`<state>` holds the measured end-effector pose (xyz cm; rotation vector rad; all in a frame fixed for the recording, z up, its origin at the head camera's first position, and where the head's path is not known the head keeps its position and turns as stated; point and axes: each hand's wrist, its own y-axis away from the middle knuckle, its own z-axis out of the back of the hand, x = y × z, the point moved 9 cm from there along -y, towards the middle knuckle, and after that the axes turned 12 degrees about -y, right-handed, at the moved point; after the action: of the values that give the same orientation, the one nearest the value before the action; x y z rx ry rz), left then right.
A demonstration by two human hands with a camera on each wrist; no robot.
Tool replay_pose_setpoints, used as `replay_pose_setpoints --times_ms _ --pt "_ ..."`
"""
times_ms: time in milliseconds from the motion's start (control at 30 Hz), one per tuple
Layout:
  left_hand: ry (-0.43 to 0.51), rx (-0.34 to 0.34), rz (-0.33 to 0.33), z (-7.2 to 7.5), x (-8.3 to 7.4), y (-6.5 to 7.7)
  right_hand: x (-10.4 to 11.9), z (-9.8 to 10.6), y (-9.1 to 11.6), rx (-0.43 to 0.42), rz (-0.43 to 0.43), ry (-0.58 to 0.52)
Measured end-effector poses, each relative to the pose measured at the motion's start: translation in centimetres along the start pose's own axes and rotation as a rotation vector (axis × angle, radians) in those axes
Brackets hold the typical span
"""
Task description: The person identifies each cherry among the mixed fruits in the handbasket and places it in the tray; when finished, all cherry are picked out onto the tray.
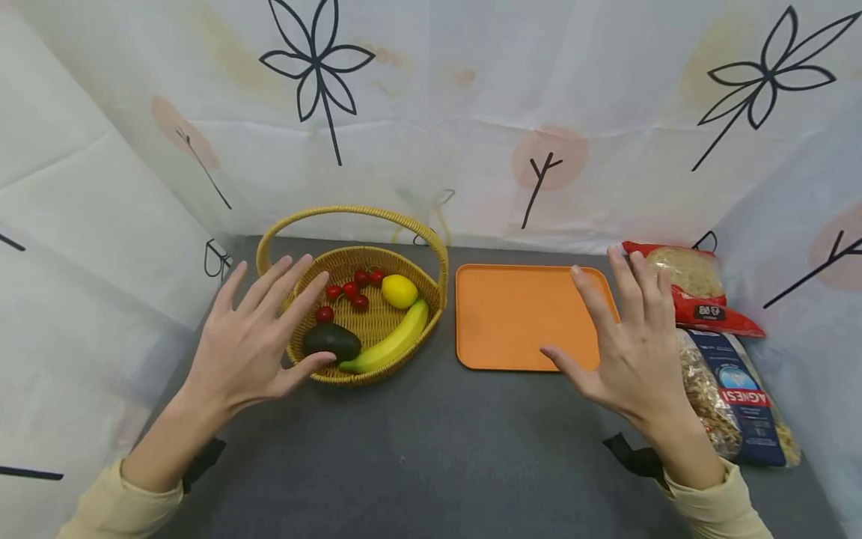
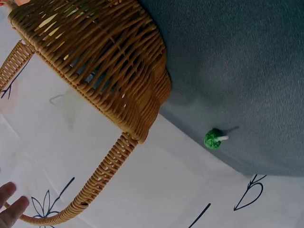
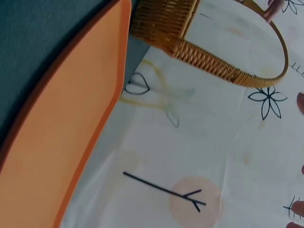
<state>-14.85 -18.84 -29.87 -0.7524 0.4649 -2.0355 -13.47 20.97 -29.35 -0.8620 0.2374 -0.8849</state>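
Note:
My left hand is spread with straight fingers, holding nothing, and overlaps the left side of a wicker basket in the head view. Inside the basket lie a banana, a lemon, a dark avocado and several red cherries. The tall basket handle arches over the back. On the other side, my right hand is spread too, fingers straight and holding nothing. Its thumb and index finger overlap the right part of an orange tray, which bears nothing.
At the right edge lie a red bag of bread and, in front of it, a blue-labelled pasta bag. A small green item with a white stem sits near the table edge in the left wrist view. Patterned cloth walls enclose the grey table.

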Motion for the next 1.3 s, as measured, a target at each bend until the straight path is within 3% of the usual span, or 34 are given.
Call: replay_pose_setpoints --times_ms 167,300,500,700,800,1000,1300 --pt "0.055 0.032 0.057 -0.9 0.3 0.7 1.4 -1.5 -0.6 0.014 0.024 -0.102" --pt "0.106 0.097 0.102 -2.2 0.9 1.5 2.6 -2.8 -1.3 0.033 0.011 -0.272" --pt "0.176 0.292 0.22 -4.5 2.1 3.2 4.0 -5.8 -2.4 0.099 -0.016 -0.513" --pt "0.309 0.461 0.363 -6.4 2.6 5.2 5.6 -9.7 -4.1 0.23 -0.082 -0.741" --pt "0.379 0.475 0.418 -7.0 2.6 6.1 6.7 -11.8 -5.1 0.326 -0.127 -0.855" --pt "0.483 0.438 0.482 -7.7 2.4 7.0 8.8 -16.1 -7.0 0.581 -0.156 -0.998" --pt "0.6 0.425 0.572 -8.5 2.2 7.8 10.1 -22.3 -10.1 0.769 -0.221 -1.001"
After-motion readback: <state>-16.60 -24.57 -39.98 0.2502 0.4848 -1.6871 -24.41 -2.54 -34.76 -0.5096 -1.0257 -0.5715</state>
